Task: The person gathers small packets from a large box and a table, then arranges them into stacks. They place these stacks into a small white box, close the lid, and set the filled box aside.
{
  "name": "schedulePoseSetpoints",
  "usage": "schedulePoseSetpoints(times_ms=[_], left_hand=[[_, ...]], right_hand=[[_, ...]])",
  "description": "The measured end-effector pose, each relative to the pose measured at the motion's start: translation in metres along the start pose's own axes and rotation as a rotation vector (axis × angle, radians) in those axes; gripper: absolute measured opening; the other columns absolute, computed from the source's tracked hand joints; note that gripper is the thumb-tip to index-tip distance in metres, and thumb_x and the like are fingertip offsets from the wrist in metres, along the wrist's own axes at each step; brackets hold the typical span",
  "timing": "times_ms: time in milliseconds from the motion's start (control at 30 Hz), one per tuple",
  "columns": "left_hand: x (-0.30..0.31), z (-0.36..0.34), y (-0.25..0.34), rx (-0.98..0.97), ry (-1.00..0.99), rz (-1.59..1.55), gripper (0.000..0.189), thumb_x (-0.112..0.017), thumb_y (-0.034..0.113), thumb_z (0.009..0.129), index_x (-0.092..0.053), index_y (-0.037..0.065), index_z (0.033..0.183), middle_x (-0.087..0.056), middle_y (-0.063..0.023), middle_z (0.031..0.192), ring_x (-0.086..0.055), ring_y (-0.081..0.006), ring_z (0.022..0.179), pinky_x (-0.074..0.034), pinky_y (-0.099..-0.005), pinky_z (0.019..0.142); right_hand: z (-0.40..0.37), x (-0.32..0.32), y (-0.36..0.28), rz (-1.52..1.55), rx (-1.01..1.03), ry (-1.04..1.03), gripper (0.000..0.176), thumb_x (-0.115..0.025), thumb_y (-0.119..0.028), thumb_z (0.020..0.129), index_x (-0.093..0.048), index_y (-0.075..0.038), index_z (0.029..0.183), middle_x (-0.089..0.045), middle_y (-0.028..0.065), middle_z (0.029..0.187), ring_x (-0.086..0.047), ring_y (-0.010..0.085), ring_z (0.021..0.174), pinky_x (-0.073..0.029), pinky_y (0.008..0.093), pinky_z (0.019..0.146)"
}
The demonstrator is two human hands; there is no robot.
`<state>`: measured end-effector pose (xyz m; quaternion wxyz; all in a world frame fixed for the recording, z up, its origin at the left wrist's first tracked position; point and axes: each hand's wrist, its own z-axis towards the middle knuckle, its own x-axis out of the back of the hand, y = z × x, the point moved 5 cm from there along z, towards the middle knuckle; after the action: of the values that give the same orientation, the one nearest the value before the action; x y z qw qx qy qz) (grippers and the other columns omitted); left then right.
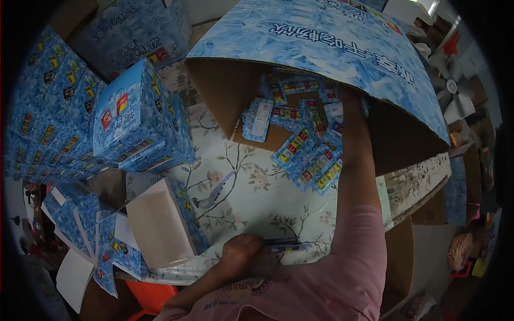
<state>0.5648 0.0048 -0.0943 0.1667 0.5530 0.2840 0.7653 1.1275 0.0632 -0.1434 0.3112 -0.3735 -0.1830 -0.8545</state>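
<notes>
A large ice-blue carton (326,48) lies on its side, its mouth facing me. Flat blue packets (308,155) with coloured label strips are piled inside it and spill onto the table. My right arm reaches deep into the carton, and my right hand (350,99) is in shadow there, its fingers hidden. Low at the table's near edge, my left hand (241,251) is closed at the left end of a couple of blue packets (284,246) seen nearly edge-on.
Blue printed boxes (126,115) are stacked at the left. A small box with a plain white side (160,224) stands left of my left hand, beside flattened blue card pieces (85,224). A floral cloth (257,182) covers the table. A fan (451,85) stands at the right.
</notes>
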Motion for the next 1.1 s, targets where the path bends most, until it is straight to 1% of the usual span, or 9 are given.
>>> schedulePoseSetpoints(times_ms=[200,267,333,467,600,800,900,1000,1100], left_hand=[[0.000,0.001,-0.004,0.019,-0.026,-0.028,0.020,-0.070,0.017,0.070,-0.058,0.004,0.079,-0.060,-0.0104,0.082,-0.060,-0.0274,0.073,-0.049,-0.0357,0.060],[0.001,0.002,-0.002,0.016,-0.016,-0.037,0.019,-0.071,0.015,0.068,-0.059,0.004,0.079,-0.060,-0.0102,0.080,-0.060,-0.0278,0.070,-0.049,-0.0357,0.059],[0.000,0.000,-0.001,0.021,-0.007,-0.052,0.019,-0.072,0.013,0.066,-0.061,0.005,0.078,-0.060,-0.0100,0.078,-0.060,-0.0281,0.068,-0.049,-0.0358,0.057],[-0.005,-0.006,-0.005,0.005,-0.022,-0.045,0.014,-0.067,0.016,0.073,-0.058,0.006,0.079,-0.057,-0.0084,0.079,-0.058,-0.0274,0.073,-0.049,-0.0377,0.061],[-0.003,-0.012,-0.008,-0.019,-0.031,-0.018,0.013,-0.065,0.014,0.075,-0.057,0.005,0.082,-0.057,-0.0088,0.082,-0.058,-0.0290,0.076,-0.049,-0.0378,0.065],[0.011,-0.043,-0.016,-0.006,-0.012,0.026,0.014,-0.062,0.013,0.078,-0.057,0.004,0.087,-0.058,-0.0100,0.087,-0.058,-0.0305,0.080,-0.048,-0.0392,0.068],[0.012,-0.056,-0.017,-0.017,0.003,0.018,0.015,-0.062,0.013,0.078,-0.058,0.003,0.090,-0.058,-0.0101,0.089,-0.058,-0.0307,0.082,-0.048,-0.0397,0.069],[0.009,-0.058,-0.017,-0.026,0.023,0.034,0.015,-0.061,0.013,0.079,-0.057,0.004,0.090,-0.058,-0.0097,0.090,-0.058,-0.0306,0.083,-0.048,-0.0401,0.070],[0.013,-0.060,-0.011,-0.016,-0.010,0.036,0.014,-0.061,0.012,0.079,-0.057,0.004,0.089,-0.058,-0.0091,0.091,-0.058,-0.0300,0.083,-0.048,-0.0400,0.070]], right_hand=[[-0.002,0.011,0.004,0.124,0.089,0.101,0.050,-0.049,-0.018,0.088,-0.037,-0.012,0.136,-0.035,0.0144,0.140,-0.034,0.0308,0.128,-0.028,0.0440,0.105],[-0.034,0.078,-0.027,0.012,0.130,0.074,0.042,-0.047,-0.013,0.087,-0.045,-0.011,0.128,-0.045,0.0148,0.130,-0.044,0.0299,0.119,-0.039,0.0420,0.096],[-0.077,0.091,-0.043,-0.276,0.315,-0.317,0.039,-0.051,-0.010,0.080,-0.052,-0.011,0.119,-0.056,0.0111,0.111,-0.054,0.0280,0.102,-0.047,0.0391,0.083],[-0.168,0.196,-0.107,0.027,0.455,-0.133,0.037,-0.055,-0.010,0.071,-0.055,-0.011,0.109,-0.058,0.0102,0.103,-0.056,0.0249,0.087,-0.049,0.0371,0.070],[-0.220,0.259,-0.151,0.320,0.508,-0.132,0.050,-0.056,0.000,0.065,-0.053,-0.013,0.114,-0.057,0.0074,0.107,-0.056,0.0258,0.095,-0.048,0.0379,0.078],[-0.259,0.320,-0.161,0.578,0.823,-0.437,0.057,-0.057,0.004,0.065,-0.053,-0.012,0.119,-0.053,0.0085,0.118,-0.048,0.0289,0.112,-0.043,0.0375,0.090],[-0.244,0.290,-0.132,0.822,0.150,-0.751,0.045,-0.059,-0.008,0.077,-0.051,-0.012,0.122,-0.047,0.0135,0.128,-0.043,0.0325,0.119,-0.031,0.0446,0.101],[-0.260,0.287,-0.162,0.616,0.160,-0.456,0.042,-0.061,-0.024,0.080,-0.054,-0.013,0.120,-0.043,0.0146,0.132,-0.039,0.0312,0.124,-0.026,0.0483,0.103],[-0.282,0.288,-0.196,0.639,0.410,-0.548,0.041,-0.062,-0.030,0.079,-0.057,-0.015,0.117,-0.043,0.0137,0.134,-0.032,0.0304,0.129,-0.022,0.0512,0.105]])
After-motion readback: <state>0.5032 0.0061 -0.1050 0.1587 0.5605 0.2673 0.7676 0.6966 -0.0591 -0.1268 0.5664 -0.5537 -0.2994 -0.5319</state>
